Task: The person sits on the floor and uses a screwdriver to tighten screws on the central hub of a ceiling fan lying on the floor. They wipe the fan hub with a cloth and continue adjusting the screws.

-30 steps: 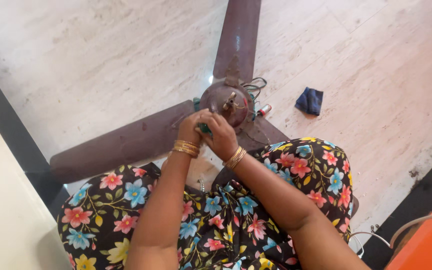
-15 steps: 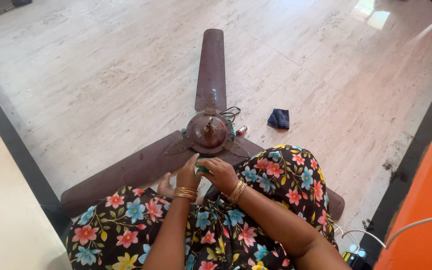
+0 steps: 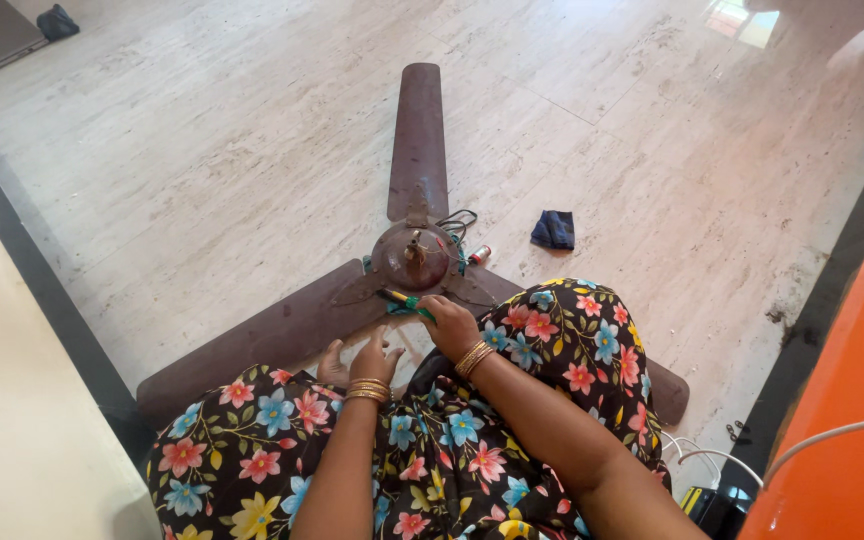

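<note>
Right hand (image 3: 449,322), just below frame centre, closed around the handle of a green and yellow screwdriver (image 3: 399,299). Shaft pointed up and to the left, long axis slanting toward the brown motor hub (image 3: 411,257) of a ceiling fan (image 3: 418,150) laid flat on the floor. Tip close to the hub's lower left edge; contact too small to tell. Left hand (image 3: 374,358) a little lower and to the left, fingers loosely spread, holding nothing, resting near a pale patch of floor between the knees, beside a bare foot (image 3: 331,363). Right hand clearly nearer the hub than the left. Gold bangles on both wrists. One fan blade straight up the frame, one toward the lower left, one toward the lower right under a floral dress (image 3: 542,345). Right of the hub, a small red cylinder (image 3: 479,254) and a dark blue cloth (image 3: 553,229), apart from each other on the pale stone floor (image 3: 202,170).
</note>
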